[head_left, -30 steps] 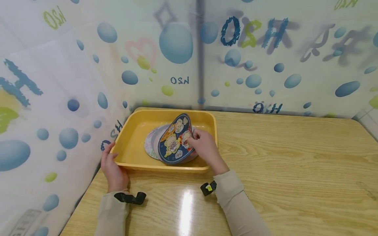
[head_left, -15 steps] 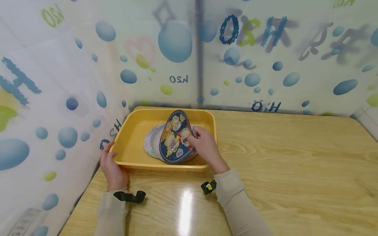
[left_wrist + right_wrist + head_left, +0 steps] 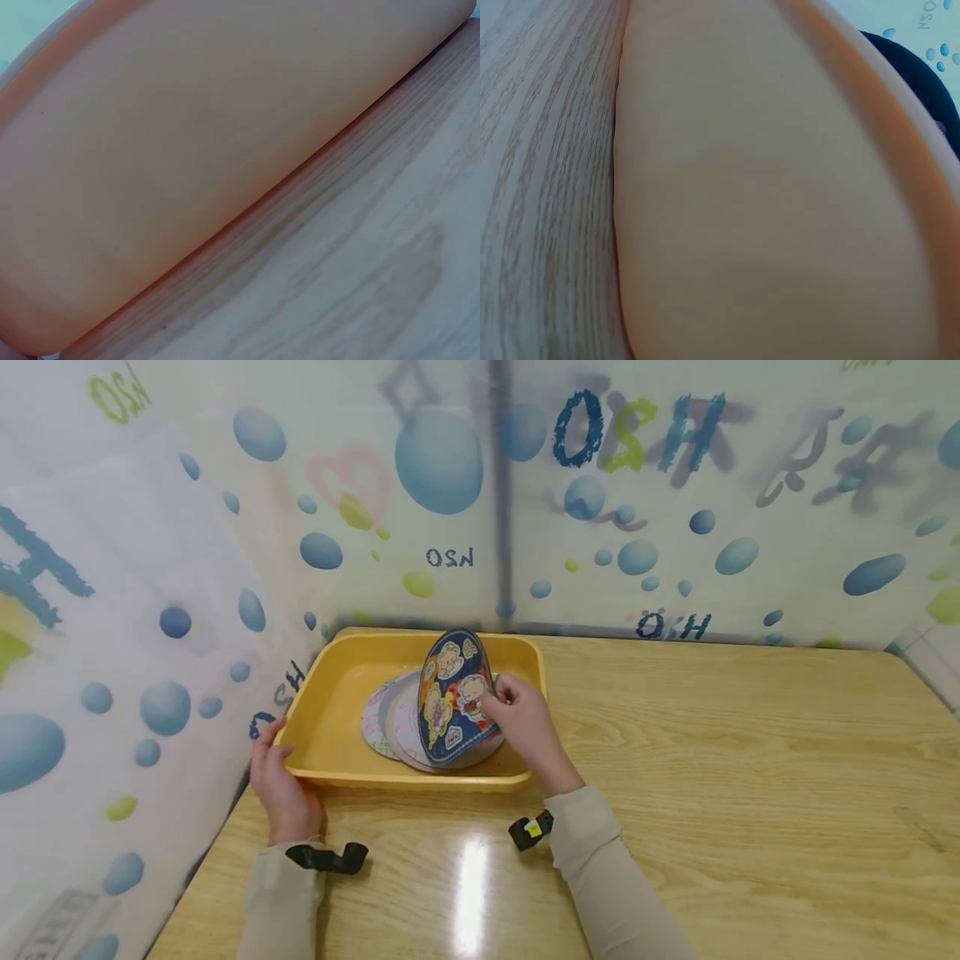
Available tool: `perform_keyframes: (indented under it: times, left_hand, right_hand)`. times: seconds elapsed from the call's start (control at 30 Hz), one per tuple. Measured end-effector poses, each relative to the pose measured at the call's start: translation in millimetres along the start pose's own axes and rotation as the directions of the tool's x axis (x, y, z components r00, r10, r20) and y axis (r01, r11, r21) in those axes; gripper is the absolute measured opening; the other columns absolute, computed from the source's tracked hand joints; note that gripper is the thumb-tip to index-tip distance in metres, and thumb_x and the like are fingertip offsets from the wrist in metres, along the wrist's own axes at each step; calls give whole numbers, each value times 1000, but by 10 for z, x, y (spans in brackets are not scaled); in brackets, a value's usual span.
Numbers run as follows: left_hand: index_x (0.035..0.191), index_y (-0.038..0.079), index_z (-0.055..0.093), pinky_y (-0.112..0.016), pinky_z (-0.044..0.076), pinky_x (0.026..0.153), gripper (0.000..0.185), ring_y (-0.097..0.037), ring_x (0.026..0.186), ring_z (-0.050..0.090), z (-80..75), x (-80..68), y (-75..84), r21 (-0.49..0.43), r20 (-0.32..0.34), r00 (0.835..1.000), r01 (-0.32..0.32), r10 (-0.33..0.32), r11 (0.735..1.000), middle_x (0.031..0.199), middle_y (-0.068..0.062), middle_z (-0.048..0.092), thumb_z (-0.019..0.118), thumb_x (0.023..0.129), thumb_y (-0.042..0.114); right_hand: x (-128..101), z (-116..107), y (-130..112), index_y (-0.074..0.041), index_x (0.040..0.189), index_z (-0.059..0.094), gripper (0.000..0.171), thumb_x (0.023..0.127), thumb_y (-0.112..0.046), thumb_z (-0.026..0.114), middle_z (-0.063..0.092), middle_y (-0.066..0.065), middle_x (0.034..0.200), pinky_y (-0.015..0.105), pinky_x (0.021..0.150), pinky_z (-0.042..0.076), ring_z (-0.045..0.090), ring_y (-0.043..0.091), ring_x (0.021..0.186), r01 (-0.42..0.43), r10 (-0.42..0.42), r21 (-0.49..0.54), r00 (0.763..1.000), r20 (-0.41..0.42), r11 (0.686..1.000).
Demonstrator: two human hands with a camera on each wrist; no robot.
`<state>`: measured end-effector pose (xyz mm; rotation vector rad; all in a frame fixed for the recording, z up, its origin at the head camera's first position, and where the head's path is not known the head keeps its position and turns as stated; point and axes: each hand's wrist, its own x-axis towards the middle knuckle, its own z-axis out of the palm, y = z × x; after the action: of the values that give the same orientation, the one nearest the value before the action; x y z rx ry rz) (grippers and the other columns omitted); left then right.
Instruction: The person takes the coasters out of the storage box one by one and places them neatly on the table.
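Where bubble-print curtains (image 3: 637,527) enclose, perhaps glossy wooden table (image 3: 750,793).

The tray (image 3: 330,718) was a plain yellow-orange, and the raised round mat (image 3: 453,697) in it was dark navy with cartoon bears in cream, orange and red patches. The mats (image 3: 390,727) lying under it were pale, whitish-grey with faint pastel marks. The desk (image 3: 735,760) showed light wood grain, the sleeves (image 3: 607,868) were beige, and the curtain (image 3: 637,510) was white with blue bubbles, green spots and blue lettering.
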<state>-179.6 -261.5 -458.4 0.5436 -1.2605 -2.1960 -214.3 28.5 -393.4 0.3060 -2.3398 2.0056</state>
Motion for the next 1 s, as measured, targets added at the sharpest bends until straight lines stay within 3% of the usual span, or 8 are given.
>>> perform_keyframes:
  times: [0.3,1.0]
  left_hand:
    - [119,11,54,-31,35,98,40,-19,118,38,2,-7,12,-3,-1,1000,2,-2,1000,136,0,34,34,86,3]
    - [119,10,53,-33,34,98,40,-20,118,38,33,-30,15,-16,3,1000,11,-11,1000,135,-1,34,32,86,2]
  right_hand:
    - [119,1,207,-9,64,37,27,80,-16,58,34,5,63,24,46,25,43,16,62,0,6,104,999,-51,995]
    - [118,-142,234,-5,68,44,23,84,-13,58,47,6,68,22,48,39,48,14,60,-2,23,312,998,-64,950]
